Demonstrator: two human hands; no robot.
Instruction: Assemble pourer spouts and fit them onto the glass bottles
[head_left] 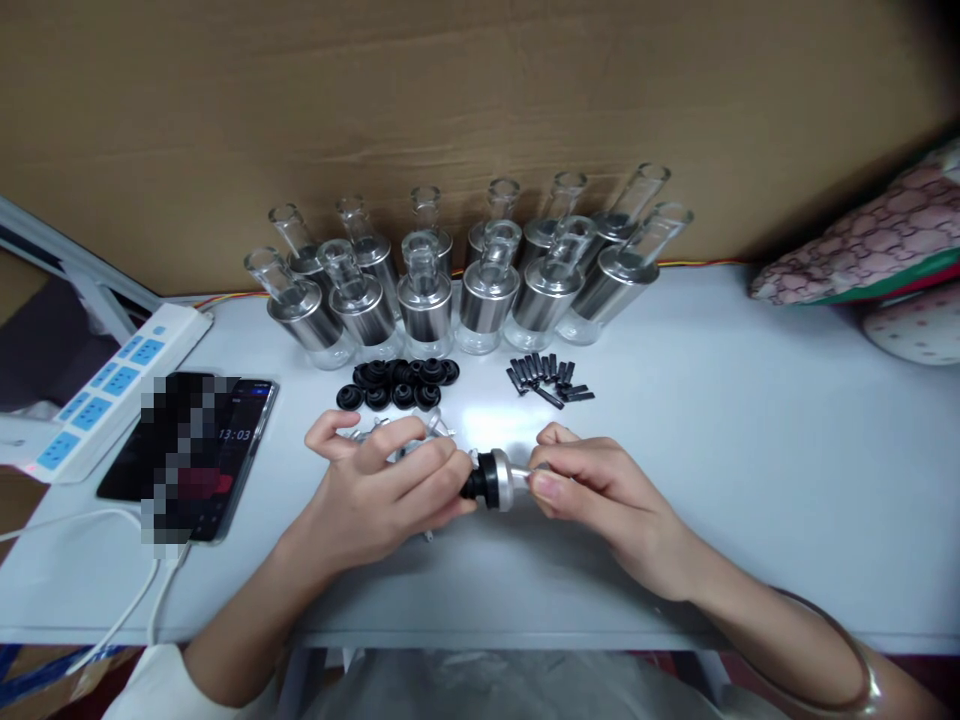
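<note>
Between my hands, near the table's front, is a pourer stopper (495, 480) with a silver metal collar and a black ribbed plug, lying sideways. My left hand (390, 490) is closed around its black end. On the other side, my right hand (600, 490) pinches the thin metal spout, whose tip the fingers hide. Small metallic pieces (435, 425) lie partly hidden behind and under my left hand. Beyond that hand sits a cluster of black ribbed plugs (397, 382). Several short black strips (546, 376) are spread on the table beyond my right hand.
Glass bottles (487, 295) with metal sleeves stand in two rows along the cardboard wall (480, 90). A phone (247, 440) with a cable and a power strip (112, 390) lie at left. A patterned cloth item (847, 240) rests at far right.
</note>
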